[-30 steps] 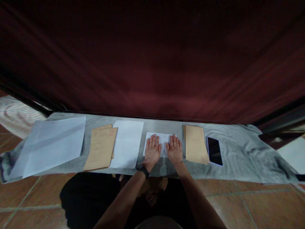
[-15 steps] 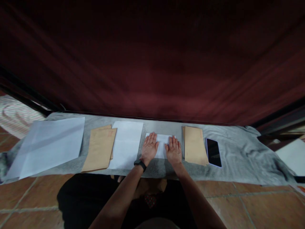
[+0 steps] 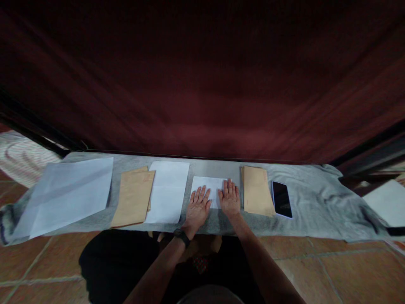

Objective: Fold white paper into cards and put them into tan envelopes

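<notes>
Folded white sheet (image 3: 207, 185) is lying on the grey cloth (image 3: 316, 202) covering the worktop, directly ahead of the person. Both hands are resting on it palm down, fingers extended and close together, gripping nothing. The left hand (image 3: 196, 207) is lying with its fingertips over the sheet's near edge and its palm on the cloth; a black wristband (image 3: 181, 234) is showing at that wrist. The right hand (image 3: 230, 197) is pressing flat on the sheet's right near corner, slightly further forward than the left. The two hands are sitting just beside each other, thumbs nearly meeting.

A stack of brown envelopes (image 3: 257, 196) is lying just right of the right hand; what they contain cannot be told. A dark phone (image 3: 281, 199) is lying beside that stack. To the left, a plain white sheet (image 3: 167, 192) is overlapping a second brown envelope pile (image 3: 133, 198), and a large pale sheet (image 3: 69, 194) is lying well apart at the far left. A dark red curtain (image 3: 202, 84) is hanging behind the worktop.
</notes>
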Tool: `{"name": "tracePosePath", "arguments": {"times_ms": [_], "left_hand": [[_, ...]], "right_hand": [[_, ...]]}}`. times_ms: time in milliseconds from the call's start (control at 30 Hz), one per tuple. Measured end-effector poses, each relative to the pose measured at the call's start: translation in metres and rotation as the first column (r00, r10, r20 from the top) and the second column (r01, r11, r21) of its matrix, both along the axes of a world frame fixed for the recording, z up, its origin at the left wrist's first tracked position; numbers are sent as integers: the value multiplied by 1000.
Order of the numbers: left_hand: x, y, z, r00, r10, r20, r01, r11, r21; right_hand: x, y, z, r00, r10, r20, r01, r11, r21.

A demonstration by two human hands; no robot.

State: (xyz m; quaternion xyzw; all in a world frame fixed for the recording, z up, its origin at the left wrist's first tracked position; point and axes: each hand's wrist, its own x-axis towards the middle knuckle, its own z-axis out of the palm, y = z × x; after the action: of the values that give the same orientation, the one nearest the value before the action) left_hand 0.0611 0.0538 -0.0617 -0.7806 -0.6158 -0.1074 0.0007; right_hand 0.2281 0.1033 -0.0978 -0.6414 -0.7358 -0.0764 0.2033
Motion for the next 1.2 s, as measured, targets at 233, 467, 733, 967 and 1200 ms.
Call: {"name": "tracePosePath", "arguments": {"times_ms": [233, 467, 733, 967, 1200], "left_hand": [[-8, -3, -4, 999, 40, -12, -39, 998, 41], [-9, -2, -7, 999, 24, -21, -24, 999, 25], [-9, -2, -8, 999, 35, -7, -35, 999, 16], [-9, -5, -12, 996, 87, 30, -88, 996, 20], [24, 11, -3, 997, -21, 72, 22, 999, -25]], "right_hand": [[0, 2, 5, 1000, -16, -16, 15, 1000, -9], [-27, -28, 12, 980, 197, -32, -199, 979, -53], [-6, -62, 4, 988, 152, -18, -152, 987, -55], [14, -70, 0, 994, 108, -16, -108, 994, 18], [13, -71, -2, 992, 121, -18, -120, 992, 47]]}}
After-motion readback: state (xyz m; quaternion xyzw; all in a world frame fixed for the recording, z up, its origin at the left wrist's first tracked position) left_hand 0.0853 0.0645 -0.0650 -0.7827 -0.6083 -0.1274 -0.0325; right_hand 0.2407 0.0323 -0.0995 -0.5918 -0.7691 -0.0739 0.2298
